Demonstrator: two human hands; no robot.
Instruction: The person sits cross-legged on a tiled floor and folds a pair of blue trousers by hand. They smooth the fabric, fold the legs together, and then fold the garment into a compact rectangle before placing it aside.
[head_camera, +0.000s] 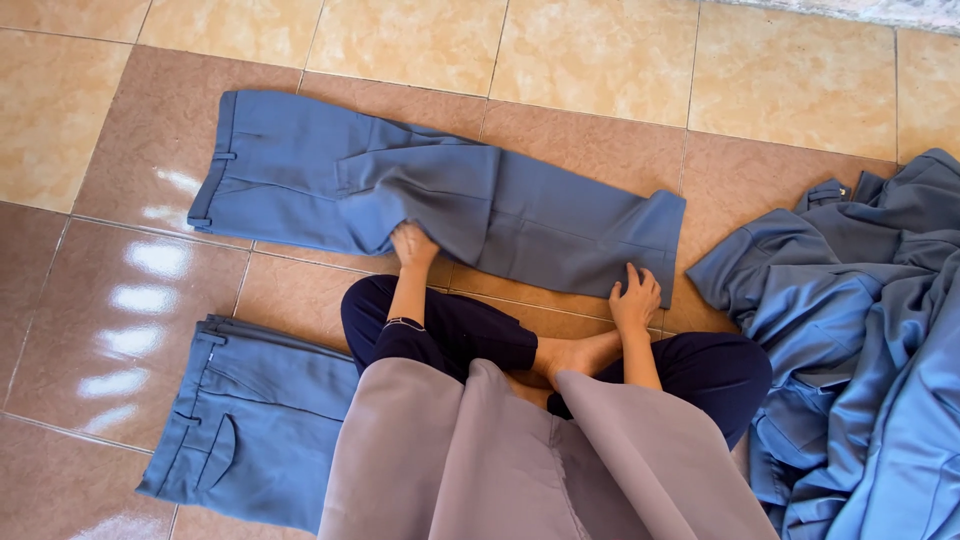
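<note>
A pair of blue trousers (330, 175) lies flat on the tiled floor in front of me, waistband to the left, leg ends to the right. My left hand (412, 245) presses on the near edge of the trousers around the crotch, fingers tucked at the cloth. My right hand (635, 297) rests, fingers spread, on the near corner of the leg hems. I sit cross-legged in dark trousers, a grey cloth draped over my lap.
A folded pair of blue trousers (250, 420) lies at my left knee. A heap of several crumpled blue garments (860, 330) fills the right side. Glossy beige and brown floor tiles (600, 60) stretch beyond.
</note>
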